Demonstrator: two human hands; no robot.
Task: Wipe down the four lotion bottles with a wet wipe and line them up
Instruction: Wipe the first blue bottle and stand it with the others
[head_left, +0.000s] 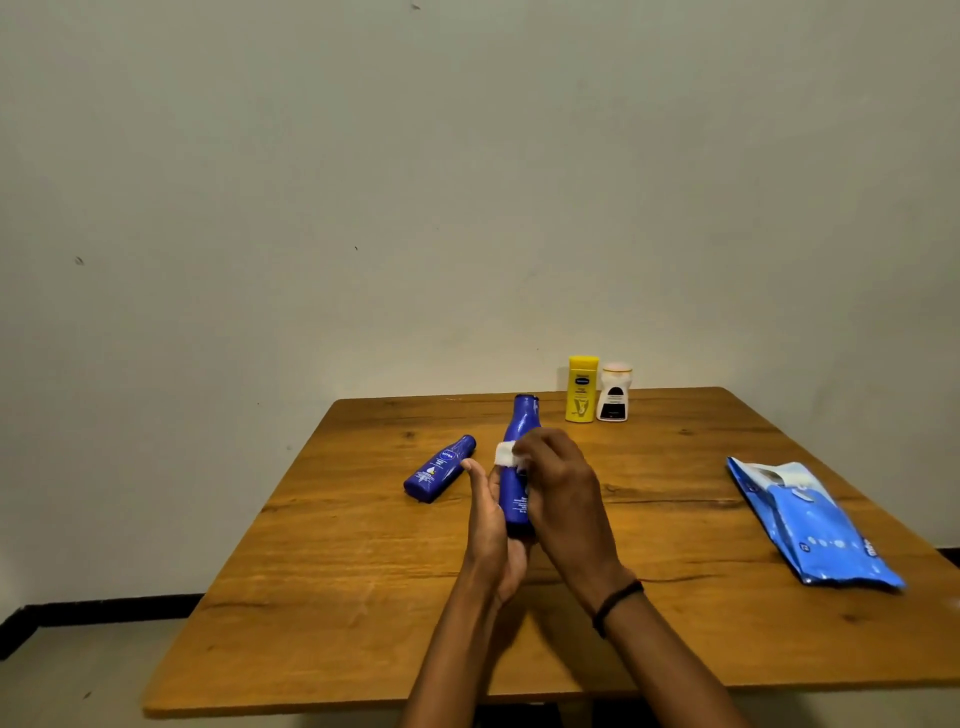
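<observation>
Both grips meet on one tall blue bottle (522, 421), held above the tabletop (363, 571).
My left grip (491, 525) wraps its lower half, thumb raised; my right grip (558, 483) pinches the wet wipe (504, 454) against its upper body. I see the small blue bottle (440, 469) lying just left.

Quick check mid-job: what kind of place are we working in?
Likely a plain room in a home: a wooden table set by a bare painted wall, dark skirting at the floor, and toiletries on the table, such as the yellow lotion bottle and a blue wipes pack.
</observation>
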